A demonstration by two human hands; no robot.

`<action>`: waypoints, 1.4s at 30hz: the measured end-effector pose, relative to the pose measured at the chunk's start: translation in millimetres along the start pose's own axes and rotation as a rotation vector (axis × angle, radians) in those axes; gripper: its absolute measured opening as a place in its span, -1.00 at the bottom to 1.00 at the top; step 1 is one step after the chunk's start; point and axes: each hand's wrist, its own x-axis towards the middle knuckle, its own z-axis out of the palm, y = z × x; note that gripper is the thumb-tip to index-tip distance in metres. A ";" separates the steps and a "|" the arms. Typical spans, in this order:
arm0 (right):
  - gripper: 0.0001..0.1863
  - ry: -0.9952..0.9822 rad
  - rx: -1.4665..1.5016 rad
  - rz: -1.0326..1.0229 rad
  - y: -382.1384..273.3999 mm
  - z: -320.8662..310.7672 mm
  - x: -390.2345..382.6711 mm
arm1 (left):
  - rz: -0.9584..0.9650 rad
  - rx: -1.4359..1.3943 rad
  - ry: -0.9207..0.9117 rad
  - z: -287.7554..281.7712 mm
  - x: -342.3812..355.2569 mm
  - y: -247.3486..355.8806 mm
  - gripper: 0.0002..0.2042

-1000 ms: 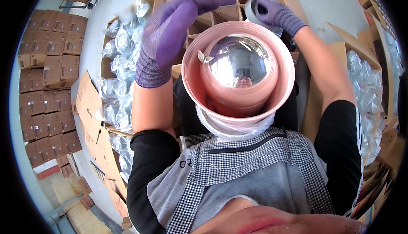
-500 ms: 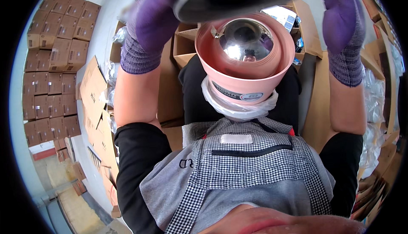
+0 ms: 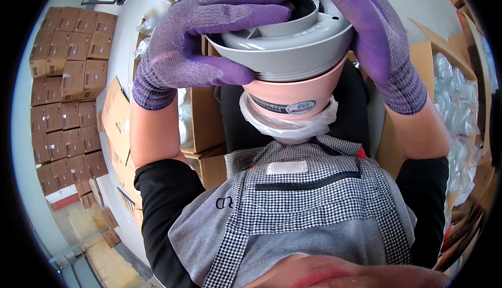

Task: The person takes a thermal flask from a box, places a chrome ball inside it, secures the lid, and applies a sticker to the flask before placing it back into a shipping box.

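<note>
A grey round plastic part (image 3: 285,57), with a raised ring and dark hole in its middle, rests over the mouth of a pink tapered vacuum-flask body (image 3: 269,93). My left hand (image 3: 172,47) grips the grey part's left side, its thumb low by the seam and its fingers across the top. Curled over the right rim is my right hand (image 3: 374,37). Both wear purple coated gloves. The pink body stands between my thighs, and a thin white plastic bag (image 3: 287,127) is bunched around its lower part. The grey part now hides the shiny silver dome inside.
Brown cartons (image 3: 68,89) are stacked along the left wall. An open carton (image 3: 206,115) stands left of my knees. On the right, another box holds items in clear plastic wrap (image 3: 452,94). Cardboard flaps (image 3: 117,126) stick up at the left.
The grey part has come down from above onto the pink body, covering the silver dome. Both hands have moved inward and down; my right hand, apart before, is now on the grey part.
</note>
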 end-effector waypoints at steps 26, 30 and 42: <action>-0.73 -0.485 1.135 -0.218 142.8 17.4 46.8 | -0.518 0.416 0.204 54.1 52.4 84.3 -0.57; -0.73 -0.377 1.166 -0.588 178.5 45.7 64.2 | -0.731 0.529 0.243 78.1 92.4 88.4 -0.55; -0.55 -0.048 -0.095 -0.150 25.7 -16.8 8.1 | -0.377 -0.016 0.867 79.2 7.8 -30.3 -0.47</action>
